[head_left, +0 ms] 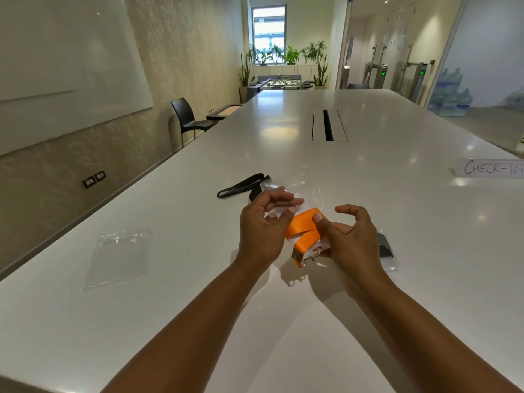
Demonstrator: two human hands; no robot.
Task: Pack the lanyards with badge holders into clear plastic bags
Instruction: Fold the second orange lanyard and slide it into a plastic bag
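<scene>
A folded orange lanyard (304, 231) with a metal clip and a white badge holder is pinched in my right hand (351, 242) just above the white table (283, 154). My left hand (262, 225) grips the mouth of a clear plastic bag (286, 207) right beside the orange lanyard's folded end. A black lanyard (241, 186) with its badge holder lies on the table just beyond my left hand. An empty clear bag (117, 256) lies flat to the left. Behind my right hand sits a bag holding a dark lanyard (384, 246).
A paper sign reading CHECK-IN (493, 168) stands at the right edge. A cable slot (328, 125) is set into the table's middle. A black chair (188, 120) stands by the left wall.
</scene>
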